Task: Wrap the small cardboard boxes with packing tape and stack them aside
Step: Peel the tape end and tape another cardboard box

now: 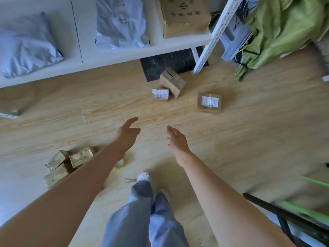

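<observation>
- Head view: both hands are empty. The left hand (127,135) and right hand (177,139) hang over the floor (249,139), fingers loose and gripping nothing.
- Looks done: a pile of shiny taped boxes (67,164) sits on the floor at the left, beside the left forearm.
- Looks left to do: three plain ones out near the shelf (124,54). A small labelled box (160,94) touches a tilted box (171,82), and a third box (209,102) sits apart to the right.
- Hard to see: the tape roll (120,164) is mostly hidden behind the left forearm, the scissors (130,180) are blurry, and the pile is too jumbled to count.
</observation>
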`<state>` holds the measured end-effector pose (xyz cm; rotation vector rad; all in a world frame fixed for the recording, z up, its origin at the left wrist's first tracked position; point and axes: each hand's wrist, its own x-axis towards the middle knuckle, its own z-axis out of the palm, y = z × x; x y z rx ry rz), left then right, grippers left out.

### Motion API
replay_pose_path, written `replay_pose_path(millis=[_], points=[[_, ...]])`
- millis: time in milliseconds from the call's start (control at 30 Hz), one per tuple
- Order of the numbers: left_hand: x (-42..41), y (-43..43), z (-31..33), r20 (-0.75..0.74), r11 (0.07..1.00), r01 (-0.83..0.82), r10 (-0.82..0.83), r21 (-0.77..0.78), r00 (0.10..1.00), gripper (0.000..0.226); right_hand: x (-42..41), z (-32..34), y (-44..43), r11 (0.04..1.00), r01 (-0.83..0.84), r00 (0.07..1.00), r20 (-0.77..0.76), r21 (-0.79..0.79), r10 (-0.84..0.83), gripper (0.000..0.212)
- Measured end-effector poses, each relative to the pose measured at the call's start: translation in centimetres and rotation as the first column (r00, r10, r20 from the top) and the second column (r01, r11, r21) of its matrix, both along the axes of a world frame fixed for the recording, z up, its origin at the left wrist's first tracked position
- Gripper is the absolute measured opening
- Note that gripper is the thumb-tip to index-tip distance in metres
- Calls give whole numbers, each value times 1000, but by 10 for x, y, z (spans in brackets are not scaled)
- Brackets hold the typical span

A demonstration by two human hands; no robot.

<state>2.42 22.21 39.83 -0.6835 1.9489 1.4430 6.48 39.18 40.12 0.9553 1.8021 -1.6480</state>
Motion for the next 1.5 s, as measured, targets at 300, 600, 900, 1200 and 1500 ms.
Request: replay_pose_path(millis=[300,600,900,1200,1500], points=[[-107,66,-18,86,994,108,-110,21,990,50,-83,-14,75,981,195,978,68,9,-196,43],[-241,129,-108,136,969,243,-237,-35,962,48,-199,-109,138,979,196,974,108,48,-201,42],[-370,178,-294,36,900,370,-372,-231,928,51,-312,-274,188,996,70,995,70,50,-74,49],[-456,178,-425,-9,795,454,-499,-402,866,69,-362,-406,197,993,121,986,120,-6,-119,64],[-487,188,-477,83,772,500,-512,-392,855,34,-380,-466,190,949,287,941,225,-130,-254,73]])
